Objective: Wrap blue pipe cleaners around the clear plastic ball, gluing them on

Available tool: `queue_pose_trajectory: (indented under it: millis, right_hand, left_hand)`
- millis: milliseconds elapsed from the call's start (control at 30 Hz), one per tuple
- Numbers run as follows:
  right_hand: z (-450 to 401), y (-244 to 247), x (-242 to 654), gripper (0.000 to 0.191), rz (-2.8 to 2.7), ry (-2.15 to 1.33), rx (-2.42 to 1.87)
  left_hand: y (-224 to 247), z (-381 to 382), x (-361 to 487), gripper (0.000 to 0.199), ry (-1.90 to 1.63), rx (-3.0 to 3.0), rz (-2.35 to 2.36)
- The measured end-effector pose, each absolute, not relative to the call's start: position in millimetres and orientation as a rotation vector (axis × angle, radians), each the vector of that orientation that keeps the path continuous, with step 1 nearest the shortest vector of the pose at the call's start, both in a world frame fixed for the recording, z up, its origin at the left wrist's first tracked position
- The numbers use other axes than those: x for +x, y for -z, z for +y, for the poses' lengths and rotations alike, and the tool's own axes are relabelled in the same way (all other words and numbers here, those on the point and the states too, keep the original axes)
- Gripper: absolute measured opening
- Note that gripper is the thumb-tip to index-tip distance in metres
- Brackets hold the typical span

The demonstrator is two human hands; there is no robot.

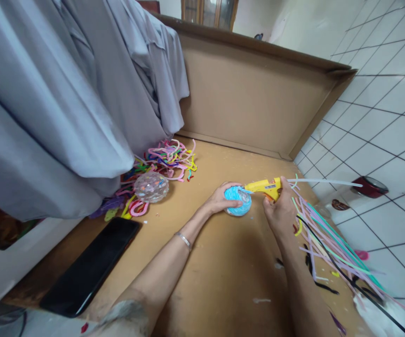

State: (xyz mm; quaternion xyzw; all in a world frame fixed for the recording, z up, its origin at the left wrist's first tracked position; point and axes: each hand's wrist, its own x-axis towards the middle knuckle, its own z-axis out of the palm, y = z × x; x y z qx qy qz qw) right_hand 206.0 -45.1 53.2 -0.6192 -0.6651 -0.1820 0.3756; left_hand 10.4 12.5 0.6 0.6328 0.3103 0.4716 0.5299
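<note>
My left hand [222, 198] is wrapped round the left side of a small round object [242, 206] covered in bright blue fuzzy strands, with a clear patch near its top right. My right hand [280, 206] grips a yellow glue gun [263, 186], its nozzle pointing left at the top of the blue object. A long translucent glue stick [323, 181] sticks out of the back of the gun. Whether the nozzle touches the blue strands is too small to tell.
On the left lie a tangled heap of colourful pipe cleaners [172, 157], a clear faceted bowl [151, 187] and a black phone [92, 264]. Long purple and green pipe cleaners [323, 234] and a black cord lie at right. Grey cloth [83, 93] hangs at left; a cardboard panel [241, 93] stands behind.
</note>
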Motion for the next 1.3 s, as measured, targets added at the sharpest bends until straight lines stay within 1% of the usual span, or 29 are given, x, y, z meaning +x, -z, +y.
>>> queue_pose_trajectory:
  millis: [167, 400, 967, 1300]
  right_hand:
    - [-44.7, -52.6, 205.1, 0.067, -1.695, 0.481, -1.567]
    - [-44.8, -53.8, 207.0, 0.071, -1.699, 0.400, -1.628]
    - [-45.1, -55.8, 208.5, 0.070, -1.725, 0.457, -1.562]
    - [-44.9, -55.0, 206.9, 0.079, -1.683, 0.451, -1.649]
  left_hand:
    - [-0.6, 12.6, 10.5, 0.069, -1.130, 1.519, 0.727]
    - [0.9, 13.9, 11.2, 0.068, -1.136, 1.518, 0.724]
    - [0.8, 14.1, 10.8, 0.067, -1.133, 1.546, 0.732]
    - [2.2, 14.6, 11.6, 0.067, -1.142, 1.535, 0.709]
